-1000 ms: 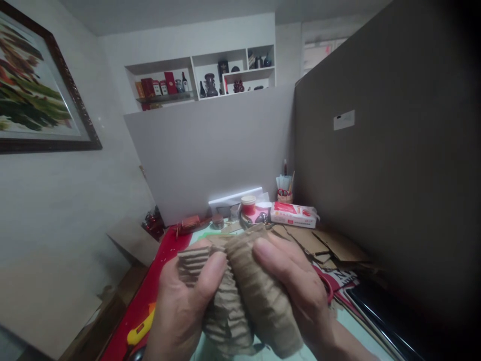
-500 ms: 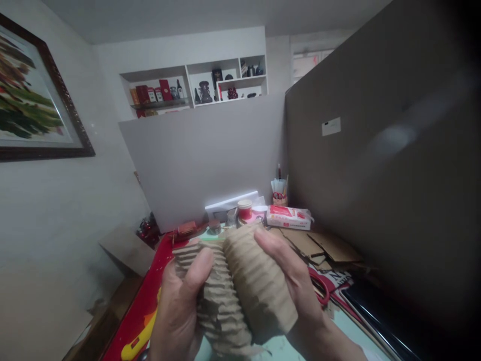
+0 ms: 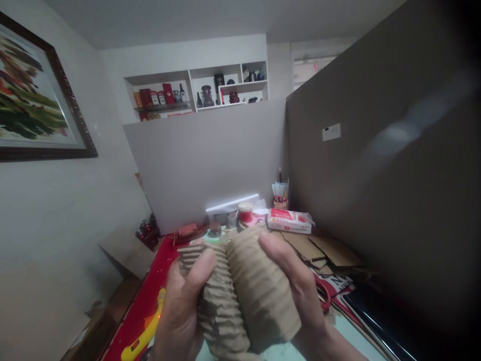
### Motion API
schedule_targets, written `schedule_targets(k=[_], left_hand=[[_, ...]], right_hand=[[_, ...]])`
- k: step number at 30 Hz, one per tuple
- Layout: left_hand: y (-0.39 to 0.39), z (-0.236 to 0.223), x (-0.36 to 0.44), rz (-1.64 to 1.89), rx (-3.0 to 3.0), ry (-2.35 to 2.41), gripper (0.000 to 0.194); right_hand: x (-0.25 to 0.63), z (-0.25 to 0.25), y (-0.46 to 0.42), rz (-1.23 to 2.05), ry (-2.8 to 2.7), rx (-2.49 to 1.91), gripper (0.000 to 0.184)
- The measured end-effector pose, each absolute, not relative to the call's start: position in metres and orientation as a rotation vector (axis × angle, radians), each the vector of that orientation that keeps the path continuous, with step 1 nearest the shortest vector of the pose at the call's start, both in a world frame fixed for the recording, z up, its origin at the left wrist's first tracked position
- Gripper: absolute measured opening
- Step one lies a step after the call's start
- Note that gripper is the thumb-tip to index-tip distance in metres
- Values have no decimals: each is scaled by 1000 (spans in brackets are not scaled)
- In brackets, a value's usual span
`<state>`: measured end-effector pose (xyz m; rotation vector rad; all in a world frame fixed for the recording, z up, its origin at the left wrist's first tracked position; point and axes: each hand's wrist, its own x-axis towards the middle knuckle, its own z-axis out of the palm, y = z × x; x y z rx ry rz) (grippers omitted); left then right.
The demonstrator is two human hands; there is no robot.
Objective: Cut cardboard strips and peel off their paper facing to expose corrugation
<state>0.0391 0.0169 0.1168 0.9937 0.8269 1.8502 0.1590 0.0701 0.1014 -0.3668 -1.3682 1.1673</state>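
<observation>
Both hands hold a piece of brown corrugated cardboard (image 3: 259, 286) above the table. Its ridges face up, and a deep fold or gap runs down the middle between two curved parts; I cannot tell whether they are joined. My left hand (image 3: 184, 296) is closed on the left part, thumb lying over the ridges. Around the right part my right hand (image 3: 296, 281) is closed, with its thumb near the top edge. The fingers beneath are hidden. Below my left hand lies a yellow-handled tool (image 3: 143, 338). Red-handled scissors (image 3: 323, 293) lie beside my right wrist.
Flat cardboard pieces (image 3: 334, 250) lie at the right, with a dark glossy object (image 3: 379, 321) nearer. Farther back stand a tissue pack (image 3: 289, 221), a red-and-white tub (image 3: 245, 212) and a pen holder (image 3: 280, 201). Grey panels (image 3: 210, 160) enclose the back and right.
The view has tilted slightly, so the scene sits a little lower. Both hands keep their hold on the cardboard, which has shifted slightly right in view.
</observation>
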Motion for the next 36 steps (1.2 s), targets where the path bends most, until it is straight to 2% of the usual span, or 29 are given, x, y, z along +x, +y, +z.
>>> schedule_targets(k=[3,6,9,16,22,26,28,33,36], left_hand=[[15,116,38,1924,1081,1074,24],[14,118,36,2008,1063,1092,25],[12,121,36,2001,921,970,25],[15,123,32,2015,764,942,23],[18,117,16,1993,777,902,25],[19,110,20,1929,1085,778,59],[21,105,29,1908,1252,726,66],[27,89,45,2025,1363,813,65],[28,79,44,2074,1453,1120,47]], right_hand=[[169,107,73,1327,-1443,-265,30],[174,114,73,1176,-1690,-259,19],[175,118,69,1019,-1856,-272,25],[175,123,60,1060,-1869,-215,33],[161,113,55,757,-1823,-282,6],[156,104,58,783,-1588,-383,22],[155,105,55,889,-1475,-351,22],[151,111,37,1022,-1158,-538,25],[149,108,34,1123,-1172,-524,27]])
